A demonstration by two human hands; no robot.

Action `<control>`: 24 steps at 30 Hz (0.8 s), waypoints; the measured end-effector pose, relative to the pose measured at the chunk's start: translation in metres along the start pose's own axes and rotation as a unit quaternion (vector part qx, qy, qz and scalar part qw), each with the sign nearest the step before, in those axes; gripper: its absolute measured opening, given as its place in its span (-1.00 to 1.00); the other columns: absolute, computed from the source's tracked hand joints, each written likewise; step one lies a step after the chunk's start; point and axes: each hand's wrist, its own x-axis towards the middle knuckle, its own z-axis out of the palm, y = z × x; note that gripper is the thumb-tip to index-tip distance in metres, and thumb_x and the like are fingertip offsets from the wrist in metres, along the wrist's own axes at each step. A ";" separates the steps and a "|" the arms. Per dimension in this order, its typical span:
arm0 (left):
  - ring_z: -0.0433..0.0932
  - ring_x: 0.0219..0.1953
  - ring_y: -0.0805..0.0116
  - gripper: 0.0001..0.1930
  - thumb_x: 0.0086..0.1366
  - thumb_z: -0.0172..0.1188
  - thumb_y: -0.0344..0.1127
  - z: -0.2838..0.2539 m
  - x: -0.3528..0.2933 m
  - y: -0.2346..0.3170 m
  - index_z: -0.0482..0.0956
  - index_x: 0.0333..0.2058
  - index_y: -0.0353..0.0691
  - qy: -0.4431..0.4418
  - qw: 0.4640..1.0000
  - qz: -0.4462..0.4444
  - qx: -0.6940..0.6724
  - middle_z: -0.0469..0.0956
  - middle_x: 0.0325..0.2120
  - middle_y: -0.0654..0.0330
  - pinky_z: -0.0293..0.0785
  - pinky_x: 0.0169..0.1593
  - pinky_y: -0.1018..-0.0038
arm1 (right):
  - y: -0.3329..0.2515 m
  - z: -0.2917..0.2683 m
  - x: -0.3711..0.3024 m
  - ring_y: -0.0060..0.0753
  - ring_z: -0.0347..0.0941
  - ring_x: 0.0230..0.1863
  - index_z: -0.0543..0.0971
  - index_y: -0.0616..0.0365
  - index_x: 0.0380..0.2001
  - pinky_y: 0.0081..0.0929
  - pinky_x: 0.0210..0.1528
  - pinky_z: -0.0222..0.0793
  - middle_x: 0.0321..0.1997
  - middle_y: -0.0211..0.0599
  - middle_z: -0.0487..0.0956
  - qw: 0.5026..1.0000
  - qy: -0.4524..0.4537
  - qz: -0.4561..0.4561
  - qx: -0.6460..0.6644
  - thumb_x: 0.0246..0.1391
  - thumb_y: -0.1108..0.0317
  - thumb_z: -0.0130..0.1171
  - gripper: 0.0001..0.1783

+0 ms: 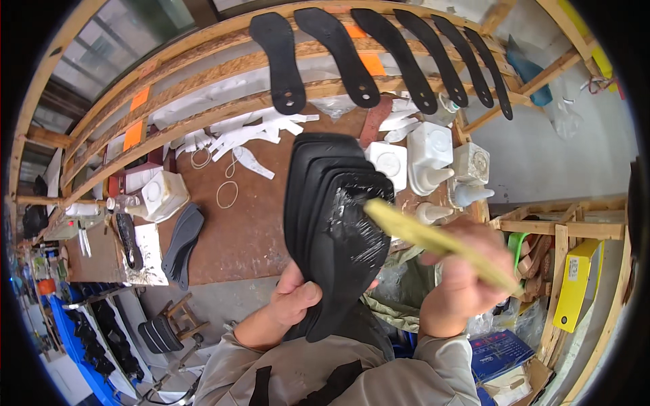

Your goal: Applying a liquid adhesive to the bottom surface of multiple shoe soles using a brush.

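Note:
My left hand (292,302) is closed round the narrow lower part of a fanned stack of black insole-shaped pieces (325,271), its thumb on the near edge. The top piece has a wet, shiny smear across its wide end, like glue. My right hand (474,267) grips a flat yellow stick (433,240), tilted, with its far end over the shiny patch. Whether that end carries bristles cannot be made out. The stack is held above the front edge of a brown table (237,254).
Several black insole-shaped pieces (399,54) hang over a wooden slatted rack (203,71). On the table are paper cutouts (250,162), a smaller black stack (183,243), a white container (164,196) and white bottles (430,145). A wooden shelf with a yellow box (577,284) stands right.

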 end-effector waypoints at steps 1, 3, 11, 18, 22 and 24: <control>0.15 0.28 0.03 -0.22 0.33 -0.02 0.06 -0.005 -0.002 0.005 -0.15 0.32 -0.24 -0.012 0.993 0.005 0.121 0.02 0.29 -0.01 0.14 0.26 -0.02 | 0.000 0.006 -0.003 -0.32 0.55 -0.51 0.61 0.31 -0.31 -0.56 -0.53 0.40 -0.39 -0.07 0.62 0.996 -0.062 -0.049 -0.044 -0.20 0.46 0.38 -0.70; 0.17 0.27 0.13 -0.12 0.23 -0.25 0.31 -0.033 -0.012 -0.008 -0.15 0.33 -0.23 -0.059 0.995 0.075 0.028 0.05 0.29 0.01 0.11 0.28 0.15 | -0.007 0.018 -0.006 -0.36 0.54 -0.51 0.62 0.29 -0.33 -0.56 -0.54 0.38 -0.35 -0.10 0.63 0.979 -0.156 -0.116 -0.058 -0.15 0.46 0.35 -0.76; 0.11 0.30 0.15 0.07 0.10 -0.55 0.58 0.000 0.003 0.008 -0.26 0.33 -0.21 0.013 0.997 0.056 0.054 0.02 0.31 0.02 0.07 0.31 0.22 | -0.016 0.019 -0.038 -0.46 0.50 -0.45 0.63 0.23 -0.25 -0.56 -0.58 0.25 -0.34 -0.19 0.62 0.956 -0.236 -0.177 -0.003 -0.03 0.33 0.25 -0.74; 0.10 0.31 0.13 -0.09 0.25 -0.44 0.40 0.009 0.011 0.019 -0.35 0.34 -0.17 0.017 0.996 0.055 0.073 -0.02 0.31 -0.01 0.05 0.32 0.21 | -0.019 0.006 -0.052 -0.41 0.45 -0.49 0.63 0.25 -0.35 -0.50 -0.55 0.29 -0.41 -0.18 0.62 0.967 -0.189 -0.169 0.009 -0.06 0.23 0.27 -0.71; 0.12 0.30 0.18 -0.20 0.35 -0.19 0.14 0.008 0.012 0.021 -0.31 0.34 -0.18 0.039 0.995 0.070 0.064 0.01 0.30 0.03 0.07 0.31 0.26 | -0.024 0.001 -0.047 -0.41 0.44 -0.53 0.62 0.27 -0.42 -0.48 -0.53 0.32 -0.45 -0.21 0.62 0.960 -0.251 -0.119 0.018 -0.06 0.30 0.25 -0.77; 0.13 0.30 0.19 -0.26 0.38 -0.13 -0.01 0.010 0.011 0.022 -0.27 0.35 -0.17 0.068 0.991 0.083 0.074 0.02 0.30 0.06 0.07 0.31 0.28 | -0.027 0.000 -0.040 -0.43 0.45 -0.54 0.62 0.25 -0.36 -0.52 -0.57 0.29 -0.42 -0.21 0.63 0.960 -0.245 -0.134 0.005 -0.06 0.29 0.26 -0.75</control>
